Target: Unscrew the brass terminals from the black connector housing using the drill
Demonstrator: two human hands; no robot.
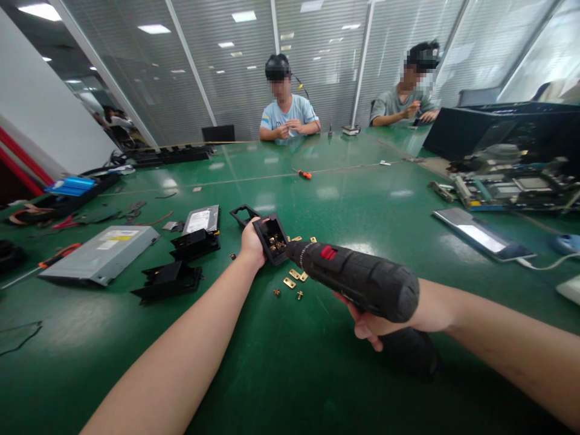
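My left hand (252, 243) grips a small black plastic socket block (270, 239) with brass contacts inside, held just above the green table (317, 374). My right hand (369, 323) is wrapped around the handle of a black electric screwdriver (357, 279) with a red switch. Its tip points into the open face of the block. Small brass plates and screws (292, 281) lie on the table under the tool's nose.
Black plastic parts (167, 281), a hard drive (202, 219) and a grey drive case (102, 254) lie left. A phone (483, 234) and circuit boards (512, 184) sit right. An orange screwdriver (304, 174) lies mid-table. Two people sit at the far edge.
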